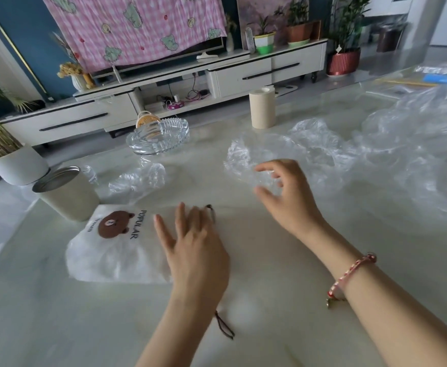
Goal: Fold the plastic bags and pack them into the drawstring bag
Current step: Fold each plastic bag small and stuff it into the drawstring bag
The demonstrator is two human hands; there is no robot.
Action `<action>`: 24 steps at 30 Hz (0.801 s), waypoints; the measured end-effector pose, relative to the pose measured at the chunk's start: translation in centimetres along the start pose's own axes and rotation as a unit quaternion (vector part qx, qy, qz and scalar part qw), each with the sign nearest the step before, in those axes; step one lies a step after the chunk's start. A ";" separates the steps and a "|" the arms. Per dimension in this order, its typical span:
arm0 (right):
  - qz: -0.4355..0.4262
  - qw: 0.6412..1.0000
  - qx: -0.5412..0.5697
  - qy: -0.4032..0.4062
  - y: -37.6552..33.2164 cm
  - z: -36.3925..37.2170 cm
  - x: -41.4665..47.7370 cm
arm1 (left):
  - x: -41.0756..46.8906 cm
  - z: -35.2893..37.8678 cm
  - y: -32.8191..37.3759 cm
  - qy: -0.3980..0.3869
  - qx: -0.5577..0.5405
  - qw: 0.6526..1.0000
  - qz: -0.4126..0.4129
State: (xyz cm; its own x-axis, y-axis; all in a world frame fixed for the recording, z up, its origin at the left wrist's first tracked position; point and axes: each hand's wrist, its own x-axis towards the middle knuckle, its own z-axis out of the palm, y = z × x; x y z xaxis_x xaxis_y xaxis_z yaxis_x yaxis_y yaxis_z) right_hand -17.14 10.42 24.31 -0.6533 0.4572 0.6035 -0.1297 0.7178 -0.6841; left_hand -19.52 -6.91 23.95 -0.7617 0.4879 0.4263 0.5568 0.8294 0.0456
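A white drawstring bag (pixel 116 250) with a brown bear and the word POPULAR lies flat on the marble table (pixel 257 287), brown cords showing at both ends. My left hand (pixel 196 250) rests flat on the bag's right part, fingers straight and spread. My right hand (pixel 286 192) hovers with relaxed, slightly curved fingers at a crumpled clear plastic bag (pixel 246 160); it holds nothing that I can see. More clear plastic bags (pixel 392 160) lie heaped to the right, and another clear bag (pixel 137 178) sits behind the drawstring bag.
A beige canister with a metal lid (pixel 66 194) stands left of the drawstring bag. A glass dish (pixel 158 139) and a paper roll (pixel 262 107) stand farther back. A potted plant (pixel 15 165) sits off the table's left edge.
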 end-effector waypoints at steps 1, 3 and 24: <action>0.015 0.999 -0.024 0.030 0.5 0.1 0.1 | 0.2 -0.5 -0.7 -0.037 0.010 0.998 -0.048; 0.068 0.995 -0.072 0.023 1.8 0.2 0.7 | 0.8 -1.1 -2.0 -0.072 0.034 0.988 -0.134; 0.317 0.912 0.254 -0.064 -2.0 -3.4 1.2 | 0.5 0.2 1.5 -0.017 -0.323 0.945 0.042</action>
State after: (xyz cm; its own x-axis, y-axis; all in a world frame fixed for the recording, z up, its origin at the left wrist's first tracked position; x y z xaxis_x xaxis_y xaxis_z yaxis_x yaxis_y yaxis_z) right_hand -15.09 11.35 27.78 -0.7949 0.6067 -0.0092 -0.0033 -0.0195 -0.9998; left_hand -19.14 -5.38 24.03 -0.7100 0.5616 0.4249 0.6936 0.4536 0.5596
